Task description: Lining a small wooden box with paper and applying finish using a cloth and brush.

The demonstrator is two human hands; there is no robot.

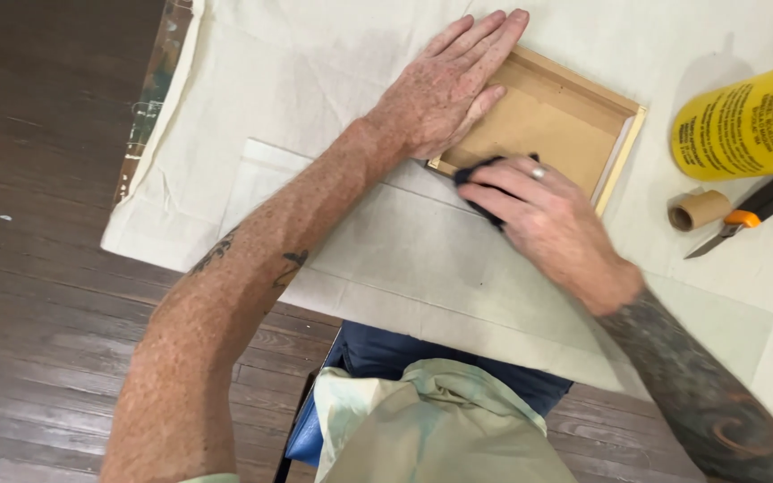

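A shallow wooden frame (pixel 624 143) with a brown board backing lies on a table draped in cream cloth (pixel 315 72). My left hand (pixel 445 85) rests flat on the frame's left edge, fingers together and stretched out. My right hand (pixel 552 224), a ring on one finger, presses a dark cloth (pixel 476 170) against the frame's near corner. Most of that cloth is hidden under the fingers.
A yellow cylindrical container (pixel 744 125) lies on its side at the right. Below it sit a small cardboard tube (pixel 698 211) and a utility knife (pixel 749 216) with an orange slider. A clear sheet (pixel 717 322) lies on the cloth near me. Dark wood floor (pixel 38 268) is at left.
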